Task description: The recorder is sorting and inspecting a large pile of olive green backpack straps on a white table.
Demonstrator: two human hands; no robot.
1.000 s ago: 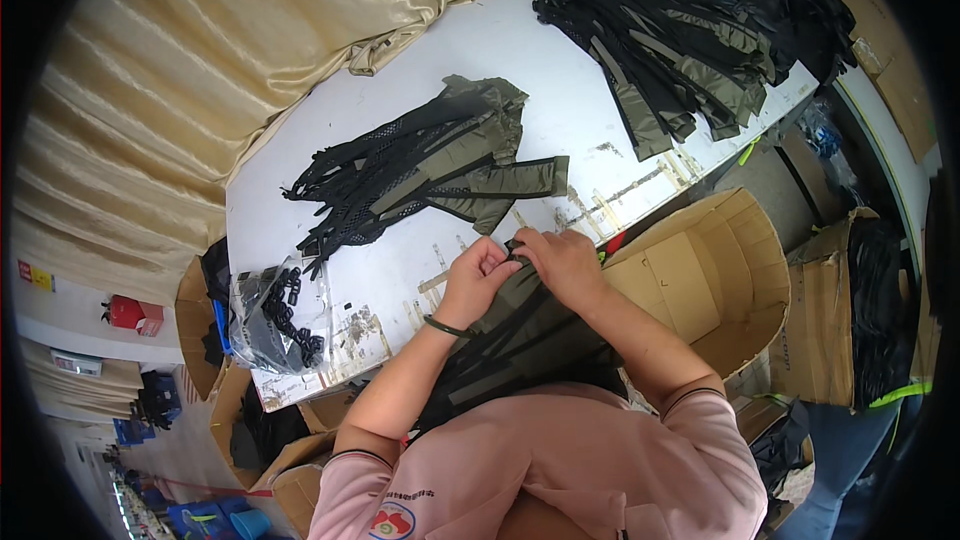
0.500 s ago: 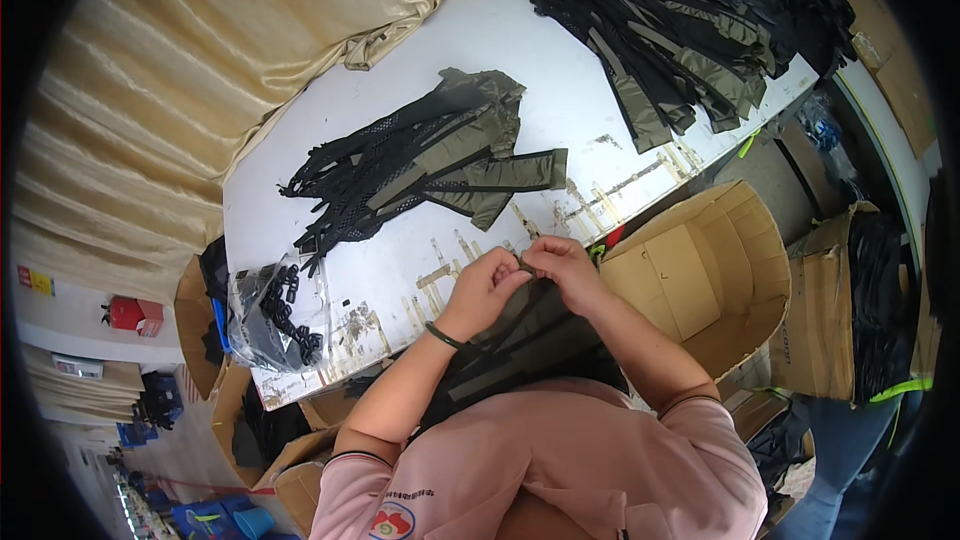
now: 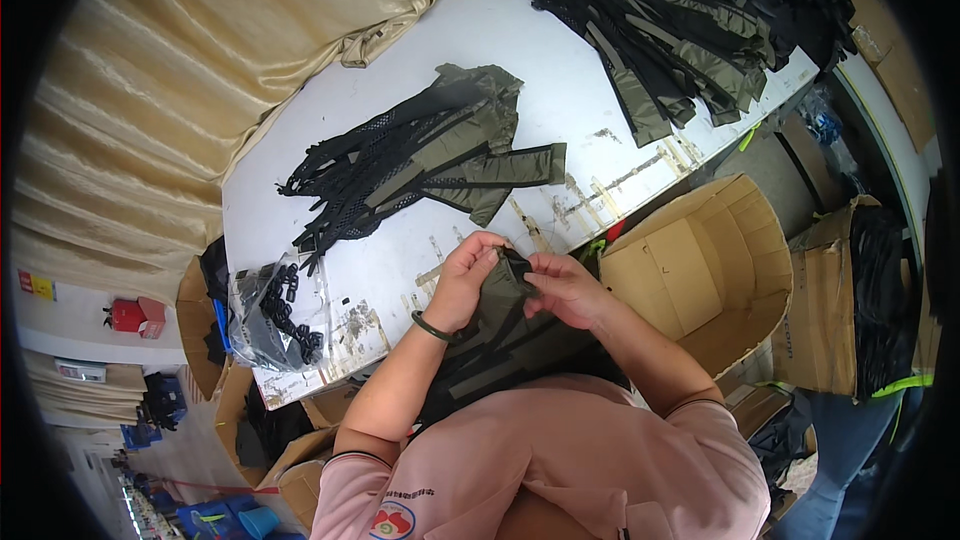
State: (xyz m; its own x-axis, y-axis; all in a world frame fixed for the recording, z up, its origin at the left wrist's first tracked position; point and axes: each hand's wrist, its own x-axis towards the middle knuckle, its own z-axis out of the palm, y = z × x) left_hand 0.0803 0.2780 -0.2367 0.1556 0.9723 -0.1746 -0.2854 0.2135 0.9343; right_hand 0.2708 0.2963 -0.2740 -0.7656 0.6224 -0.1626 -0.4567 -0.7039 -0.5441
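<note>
Between my two hands, at the table's near edge, an olive-green fabric piece with black trim (image 3: 503, 302) is raised, its lower part hanging toward my lap. My left hand (image 3: 466, 278) pinches its upper corner between thumb and fingers. On the opposite side, my right hand (image 3: 562, 287) grips the piece's right edge, thumb on top. More dark fabric (image 3: 500, 365) lies across my lap below. Beyond my hands, a bundle of similar olive and black mesh pieces with straps (image 3: 430, 155) rests on the white table (image 3: 375, 90).
A larger heap of black and olive pieces (image 3: 690, 30) covers the far right corner. At the table's left lies a clear bag of black plastic buckles (image 3: 285, 310). A cardboard box (image 3: 700, 270) stands right of my hands, another (image 3: 815, 320) beyond it. A beige curtain (image 3: 200, 70) hangs left.
The fabric's upper corner has come up into view between my hands. My left hand has shifted slightly left, and my right hand has moved down and turned its back upward.
</note>
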